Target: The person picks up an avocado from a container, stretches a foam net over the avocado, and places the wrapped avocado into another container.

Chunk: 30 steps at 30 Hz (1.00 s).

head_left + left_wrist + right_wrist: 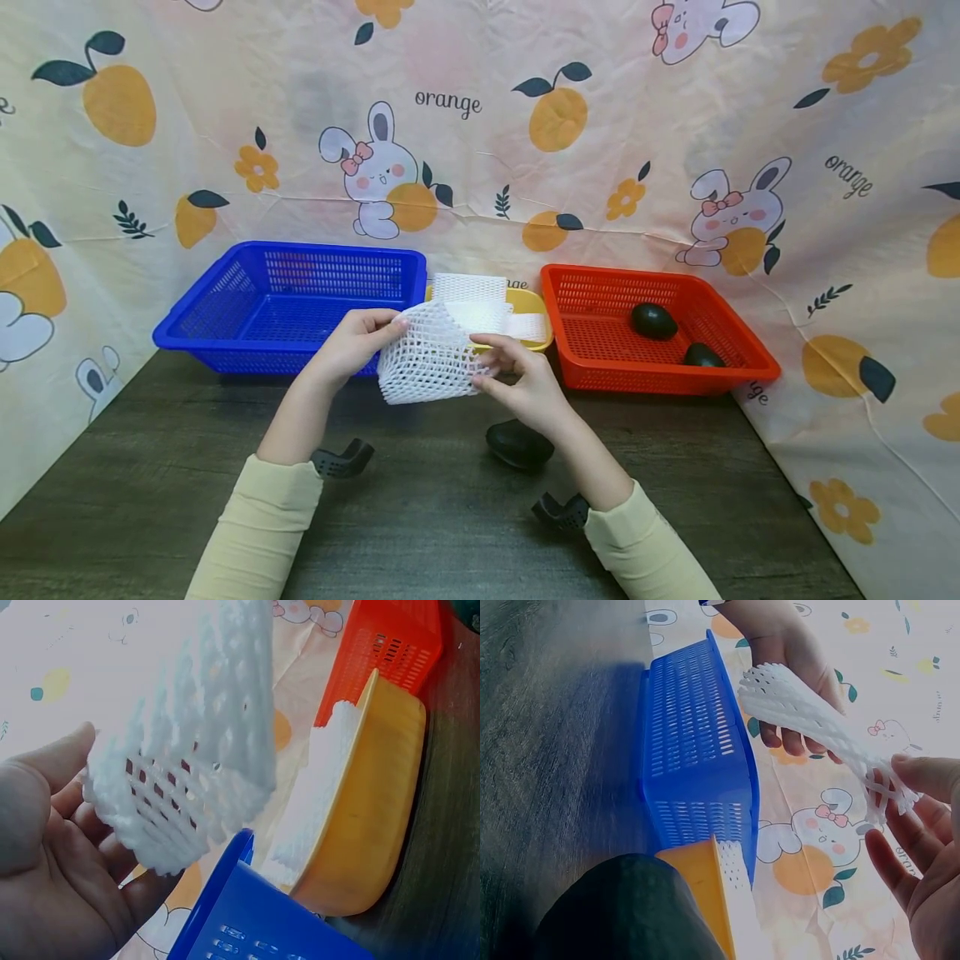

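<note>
A white foam fruit net (431, 354) is held up above the table between both hands. My left hand (360, 342) pinches its left edge, thumb in front and fingers behind. At the other end, my right hand (525, 385) has thumb and fingers on the net's opening, which looks spread in the right wrist view (885, 791). On the table below the right hand lies a dark green avocado (519, 444). Behind the held net stands a yellow basket (543, 337) with more white foam nets (468, 287) in it.
A blue basket (217, 346) stands at the back left. The red basket (652, 379) at the back right holds two avocados (654, 321). A printed cloth (480, 167) hangs behind the baskets. Dark wrist camera mounts (343, 458) jut from both wrists.
</note>
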Motion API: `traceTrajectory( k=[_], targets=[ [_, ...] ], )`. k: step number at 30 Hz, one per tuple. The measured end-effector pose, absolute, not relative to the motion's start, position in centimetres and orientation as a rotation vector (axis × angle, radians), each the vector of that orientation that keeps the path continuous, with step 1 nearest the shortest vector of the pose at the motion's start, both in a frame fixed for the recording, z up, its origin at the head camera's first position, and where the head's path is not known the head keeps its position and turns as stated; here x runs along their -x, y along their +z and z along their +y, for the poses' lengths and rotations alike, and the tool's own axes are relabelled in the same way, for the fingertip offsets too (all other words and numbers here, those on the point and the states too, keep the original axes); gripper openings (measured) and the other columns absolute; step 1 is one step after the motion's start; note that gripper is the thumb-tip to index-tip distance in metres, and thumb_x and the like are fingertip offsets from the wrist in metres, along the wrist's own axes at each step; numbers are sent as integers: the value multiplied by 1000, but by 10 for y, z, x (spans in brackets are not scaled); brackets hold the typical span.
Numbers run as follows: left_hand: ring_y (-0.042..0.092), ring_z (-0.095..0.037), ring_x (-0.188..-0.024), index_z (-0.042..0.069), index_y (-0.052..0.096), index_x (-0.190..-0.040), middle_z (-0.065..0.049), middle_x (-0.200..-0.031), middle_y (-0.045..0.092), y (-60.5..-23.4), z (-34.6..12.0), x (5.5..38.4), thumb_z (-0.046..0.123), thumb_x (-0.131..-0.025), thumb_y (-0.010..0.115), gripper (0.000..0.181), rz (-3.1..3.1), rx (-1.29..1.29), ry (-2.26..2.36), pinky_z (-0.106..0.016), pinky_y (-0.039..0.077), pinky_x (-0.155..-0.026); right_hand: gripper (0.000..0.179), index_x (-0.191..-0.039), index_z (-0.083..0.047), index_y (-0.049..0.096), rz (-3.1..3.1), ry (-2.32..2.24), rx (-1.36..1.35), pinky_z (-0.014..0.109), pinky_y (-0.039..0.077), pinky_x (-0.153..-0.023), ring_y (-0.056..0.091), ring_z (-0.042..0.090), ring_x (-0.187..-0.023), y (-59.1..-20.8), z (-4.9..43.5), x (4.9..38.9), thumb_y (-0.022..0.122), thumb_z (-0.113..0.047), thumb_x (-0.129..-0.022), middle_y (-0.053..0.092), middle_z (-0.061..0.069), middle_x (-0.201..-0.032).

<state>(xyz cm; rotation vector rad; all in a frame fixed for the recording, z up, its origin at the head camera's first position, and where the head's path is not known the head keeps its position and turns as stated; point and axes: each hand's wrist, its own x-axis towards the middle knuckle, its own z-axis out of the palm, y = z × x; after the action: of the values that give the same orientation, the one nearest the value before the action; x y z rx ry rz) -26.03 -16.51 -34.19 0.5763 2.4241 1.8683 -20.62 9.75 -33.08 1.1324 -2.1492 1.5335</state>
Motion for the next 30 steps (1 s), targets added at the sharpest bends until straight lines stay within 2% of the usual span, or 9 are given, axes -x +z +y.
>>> traceTrajectory(
  k=[3, 7, 12, 15, 19, 22, 26, 30],
  targets=[
    [63, -18, -73, -5, 64, -111, -11, -91, 67, -342, -163, 260, 23, -98, 56, 32, 2410, -587, 1863, -29, 53, -64, 46, -118, 12, 57, -2139, 1538, -1118, 43, 54, -69, 64, 28, -71, -331, 96, 206, 71, 18, -74, 65, 23, -86],
    [63, -19, -73, -5, 64, -114, -12, -93, 67, -342, -157, 259, 21, -98, 57, 31, 2405, -638, 1797, -29, 53, -64, 43, -115, 12, 58, -2126, 1537, -1074, 48, 53, -71, 63, 27, -74, -331, 95, 205, 71, 17, -74, 65, 24, -87],
    [63, -22, -85, -4, 57, -127, -16, -106, 66, -340, -150, 257, 16, -96, 59, 36, 2389, -710, 1718, -28, 52, -71, 39, -113, 11, 61, -2110, 1537, -1002, 54, 51, -73, 62, 25, -76, -331, 93, 204, 71, 15, -76, 66, 23, -89],
    [61, -26, -97, -2, 55, -130, -18, -117, 62, -339, -149, 255, 18, -94, 63, 41, 2419, -778, 1653, -33, 51, -78, 38, -112, 11, 61, -2098, 1541, -970, 54, 51, -73, 63, 27, -75, -332, 91, 204, 71, 15, -76, 66, 23, -87],
    [52, -28, -115, 7, 52, -135, -14, -128, 56, -337, -147, 251, 24, -86, 73, 56, 2507, -859, 1533, -48, 44, -94, 35, -110, 11, 62, -2096, 1534, -909, 49, 52, -74, 63, 30, -75, -332, 89, 203, 71, 15, -77, 65, 22, -87],
    [50, -30, -118, 11, 45, -141, -13, -130, 52, -336, -144, 248, 26, -79, 80, 73, 2505, -879, 1481, -54, 40, -96, 33, -110, 11, 62, -2107, 1542, -867, 43, 53, -76, 64, 30, -77, -331, 88, 202, 70, 14, -77, 66, 22, -89],
    [49, -31, -118, 16, 33, -148, -15, -136, 46, -336, -139, 245, 31, -72, 85, 94, 2501, -858, 1404, -50, 43, -92, 32, -109, 11, 63, -2121, 1553, -837, 37, 53, -78, 64, 31, -79, -331, 87, 201, 70, 14, -78, 66, 22, -92],
    [51, -29, -113, 16, 26, -150, -18, -138, 44, -336, -135, 242, 28, -70, 87, 102, 2527, -844, 1330, -45, 45, -90, 32, -109, 10, 63, -2121, 1554, -829, 35, 53, -79, 65, 31, -80, -331, 87, 202, 70, 13, -79, 66, 22, -94]
  ],
)
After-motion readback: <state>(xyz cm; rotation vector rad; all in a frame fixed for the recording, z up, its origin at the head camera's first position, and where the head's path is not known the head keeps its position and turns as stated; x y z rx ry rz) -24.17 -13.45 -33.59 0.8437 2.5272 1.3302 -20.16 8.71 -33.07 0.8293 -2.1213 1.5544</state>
